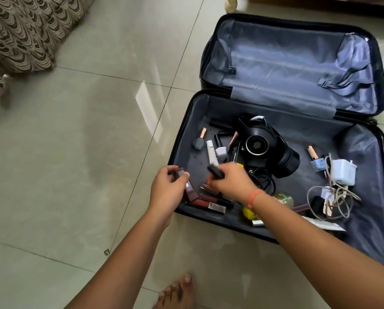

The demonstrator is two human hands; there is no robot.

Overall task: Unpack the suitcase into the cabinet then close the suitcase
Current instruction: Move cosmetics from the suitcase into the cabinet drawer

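Gathered cosmetics from open black fabric-lined suitcase [298, 181] beneath fingers; cabinet out of view.
Gripped maroon square lipstick tubes [188, 186] in curled left hand [167, 190]; pinched short black tube [215, 172] at right hand [231, 184] fingertips. Judged drop-prone: crowded, loose grip.

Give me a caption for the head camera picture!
Left hand and right hand grip cosmetics in the open suitcase on the floor.

Right hand [229, 181] motion-blurred; dark item [215, 171] it pinches too smeared to identify. Left hand [167, 188] covers part of the maroon tube [188, 189] it grips. Yellow thing [248, 214] mostly under right forearm. Suitcase [187, 130] corner cut off at 4 o'clock, foot [175, 293] at 6, patterned cloth [26, 30] at 10.
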